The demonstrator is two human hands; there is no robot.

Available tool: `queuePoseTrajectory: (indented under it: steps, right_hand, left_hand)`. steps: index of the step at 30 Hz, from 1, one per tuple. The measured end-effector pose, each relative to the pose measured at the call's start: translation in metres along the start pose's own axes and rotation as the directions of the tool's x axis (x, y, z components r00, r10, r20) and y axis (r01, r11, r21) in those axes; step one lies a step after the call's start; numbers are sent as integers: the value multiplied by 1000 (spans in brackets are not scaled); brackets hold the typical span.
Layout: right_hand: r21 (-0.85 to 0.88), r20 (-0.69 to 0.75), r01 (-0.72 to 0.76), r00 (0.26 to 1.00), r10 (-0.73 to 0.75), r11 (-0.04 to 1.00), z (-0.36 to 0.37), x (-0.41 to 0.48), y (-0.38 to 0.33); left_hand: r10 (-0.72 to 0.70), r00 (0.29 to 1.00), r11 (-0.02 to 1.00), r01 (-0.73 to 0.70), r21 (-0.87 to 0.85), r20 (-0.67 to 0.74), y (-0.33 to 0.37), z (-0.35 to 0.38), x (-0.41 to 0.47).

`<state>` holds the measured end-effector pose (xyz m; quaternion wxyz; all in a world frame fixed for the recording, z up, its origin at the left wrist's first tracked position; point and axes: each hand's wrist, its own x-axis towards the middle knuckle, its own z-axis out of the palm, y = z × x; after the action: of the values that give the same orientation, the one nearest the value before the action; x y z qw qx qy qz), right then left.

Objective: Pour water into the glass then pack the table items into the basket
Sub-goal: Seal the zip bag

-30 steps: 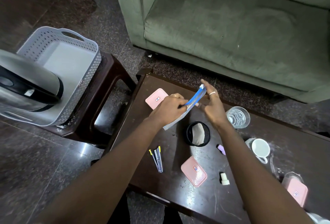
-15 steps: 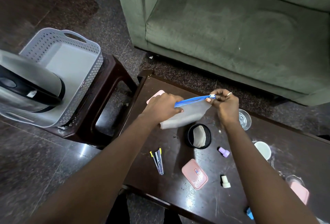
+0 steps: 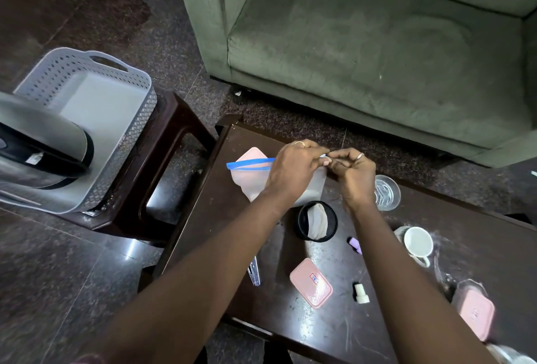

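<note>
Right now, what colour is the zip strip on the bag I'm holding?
The zip strip is blue; the head view shows it.

A green sofa (image 3: 377,52) stands on a dark, speckled, glossy floor (image 3: 58,270) behind a low dark wooden table (image 3: 479,236), a matching stool (image 3: 174,143) just left of it.

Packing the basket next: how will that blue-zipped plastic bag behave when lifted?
Likely floppy: the zip bag sags below where the left hand and right hand pinch its top. Probably light, since it looks flat and translucent.
</note>
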<state>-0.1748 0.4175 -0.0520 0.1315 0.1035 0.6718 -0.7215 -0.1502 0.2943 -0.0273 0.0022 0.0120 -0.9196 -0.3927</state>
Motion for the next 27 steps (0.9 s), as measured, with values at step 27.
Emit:
queuePoseTrajectory:
  steps: [27]
  right_hand:
    - [-291, 13, 51, 999, -50, 955, -1, -9, 0]
  left_hand:
    - [-272, 962, 960, 273, -57, 34, -4, 0, 3]
